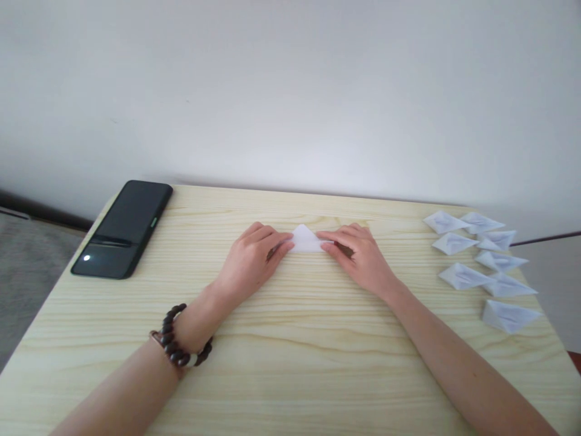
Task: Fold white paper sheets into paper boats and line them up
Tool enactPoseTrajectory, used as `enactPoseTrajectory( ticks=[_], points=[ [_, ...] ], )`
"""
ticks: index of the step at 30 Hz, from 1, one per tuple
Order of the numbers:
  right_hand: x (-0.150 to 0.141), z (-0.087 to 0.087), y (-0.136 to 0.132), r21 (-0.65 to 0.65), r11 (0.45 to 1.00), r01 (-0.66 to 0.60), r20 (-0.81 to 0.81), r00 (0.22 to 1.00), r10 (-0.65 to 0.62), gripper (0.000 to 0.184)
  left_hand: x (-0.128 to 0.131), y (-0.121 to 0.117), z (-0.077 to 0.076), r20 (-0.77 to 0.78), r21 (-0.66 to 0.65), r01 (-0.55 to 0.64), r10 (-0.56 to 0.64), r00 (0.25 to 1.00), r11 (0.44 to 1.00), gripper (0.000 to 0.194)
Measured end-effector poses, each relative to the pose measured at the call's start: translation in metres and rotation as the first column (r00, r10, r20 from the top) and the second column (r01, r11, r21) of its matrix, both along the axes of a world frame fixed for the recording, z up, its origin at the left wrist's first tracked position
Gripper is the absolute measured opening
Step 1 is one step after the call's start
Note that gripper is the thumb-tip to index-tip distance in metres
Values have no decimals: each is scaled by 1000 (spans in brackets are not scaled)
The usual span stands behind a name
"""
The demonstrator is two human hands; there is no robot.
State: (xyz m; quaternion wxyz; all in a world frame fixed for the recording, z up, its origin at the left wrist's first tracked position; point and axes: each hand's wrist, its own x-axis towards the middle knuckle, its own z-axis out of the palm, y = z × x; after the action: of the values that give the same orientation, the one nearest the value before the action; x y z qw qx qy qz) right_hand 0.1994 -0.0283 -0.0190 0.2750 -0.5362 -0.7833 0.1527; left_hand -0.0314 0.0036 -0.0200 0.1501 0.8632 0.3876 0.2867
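A small folded piece of white paper [305, 240] is held between my two hands over the middle of the table, its pointed peak facing the wall. My left hand [256, 254] pinches its left end between thumb and fingers. At the opposite end, my right hand [358, 254] grips the paper in the same way. Fingertips cover both outer corners of the paper, so their shape is hidden. Dark beads circle my left wrist.
Several folded white paper boats [463, 276] stand in loose rows along the right side of the pale wooden table [281, 363]. A black smartphone [124, 227] lies at the left edge. Behind the table rises a white wall [299, 109].
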Motion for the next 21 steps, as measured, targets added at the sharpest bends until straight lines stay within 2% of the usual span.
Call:
enactPoseTrajectory(
  ticks=[17,21],
  points=[
    [-5,-1,1,14,999,41,38,998,-42,25,4,-7,0,-108,100,-98,109,988,990,24],
    [-6,-1,0,-1,998,55,48,997,-55,24,5,-7,0,-90,121,-115,127,988,986,22]
  ],
)
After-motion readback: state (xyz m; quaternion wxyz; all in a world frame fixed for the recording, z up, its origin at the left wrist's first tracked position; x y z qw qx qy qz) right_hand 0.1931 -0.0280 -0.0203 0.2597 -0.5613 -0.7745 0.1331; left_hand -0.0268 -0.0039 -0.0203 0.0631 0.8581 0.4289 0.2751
